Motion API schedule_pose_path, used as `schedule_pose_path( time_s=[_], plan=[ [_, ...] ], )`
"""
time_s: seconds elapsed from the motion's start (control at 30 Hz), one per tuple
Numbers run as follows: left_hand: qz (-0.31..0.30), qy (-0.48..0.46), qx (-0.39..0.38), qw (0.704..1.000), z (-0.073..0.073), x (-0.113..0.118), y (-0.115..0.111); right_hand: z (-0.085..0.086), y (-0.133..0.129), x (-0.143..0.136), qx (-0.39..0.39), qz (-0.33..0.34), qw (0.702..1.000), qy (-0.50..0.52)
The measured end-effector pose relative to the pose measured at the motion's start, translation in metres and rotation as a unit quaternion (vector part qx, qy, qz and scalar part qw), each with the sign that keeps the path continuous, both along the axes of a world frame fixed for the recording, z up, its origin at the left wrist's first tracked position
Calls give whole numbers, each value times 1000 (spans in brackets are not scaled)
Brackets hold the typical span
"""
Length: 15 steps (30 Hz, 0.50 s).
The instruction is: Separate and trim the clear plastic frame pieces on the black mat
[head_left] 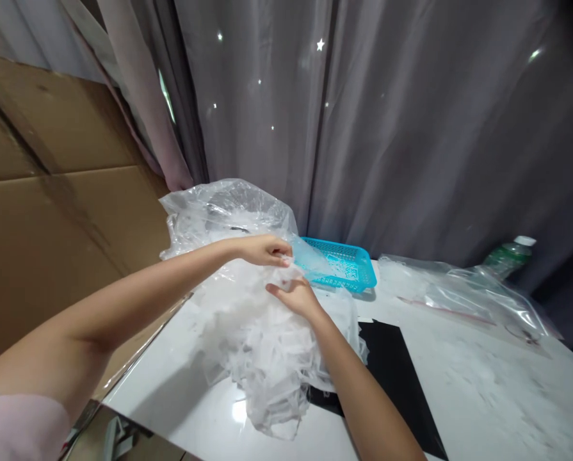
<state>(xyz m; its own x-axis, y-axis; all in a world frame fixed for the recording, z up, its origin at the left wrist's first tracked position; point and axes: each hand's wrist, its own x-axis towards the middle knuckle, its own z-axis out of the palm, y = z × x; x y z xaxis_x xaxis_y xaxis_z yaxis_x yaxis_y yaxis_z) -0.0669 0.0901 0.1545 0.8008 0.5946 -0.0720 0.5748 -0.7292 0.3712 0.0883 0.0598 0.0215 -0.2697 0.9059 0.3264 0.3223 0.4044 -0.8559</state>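
A heap of white, sheer, fabric-like pieces (276, 358) lies on the table in front of me. Above its far part my hands are close together, both gripping white sheer material (290, 272). The fingers of my left hand (269, 250) are curled in on it from the far left. From the near right, my right hand (296, 296) is closed on it with the thumb pointing left. Whether they hold one piece or several, I cannot tell. Just behind my left hand stands a large clear plastic bag (238, 202) with more white material inside.
A blue plastic basket (363, 269) sits behind my hands, to the right. A black sheet (401, 384) lies partly under the heap. Clear plastic bags (459, 294) and a green bottle (509, 256) are at the back right. Cardboard (65, 211) rises along the left side, grey curtains (387, 128) behind.
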Motion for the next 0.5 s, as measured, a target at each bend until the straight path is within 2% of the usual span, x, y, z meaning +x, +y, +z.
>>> schedule_pose_path(
  time_s=[0.07,0.13,0.27,0.33,0.4,0.5],
  plan=[
    [-7,2,-9,1000,0,9,1,4,3,11,-2,41,998,53],
    [18,10,-3,1000,-2,5,10,10,4,29,-14,75,995,68],
    [113,78,24,990,-20,-31,33,23,2,62,-45,150,983,95],
    [139,127,21,982,-35,-50,37,25,1,64,-41,140,988,57],
    [152,162,18,975,-49,-60,35,24,1,58,-22,104,994,-28],
    [154,185,20,970,-56,-63,30,23,-1,49,-14,118,986,-117]
  ],
)
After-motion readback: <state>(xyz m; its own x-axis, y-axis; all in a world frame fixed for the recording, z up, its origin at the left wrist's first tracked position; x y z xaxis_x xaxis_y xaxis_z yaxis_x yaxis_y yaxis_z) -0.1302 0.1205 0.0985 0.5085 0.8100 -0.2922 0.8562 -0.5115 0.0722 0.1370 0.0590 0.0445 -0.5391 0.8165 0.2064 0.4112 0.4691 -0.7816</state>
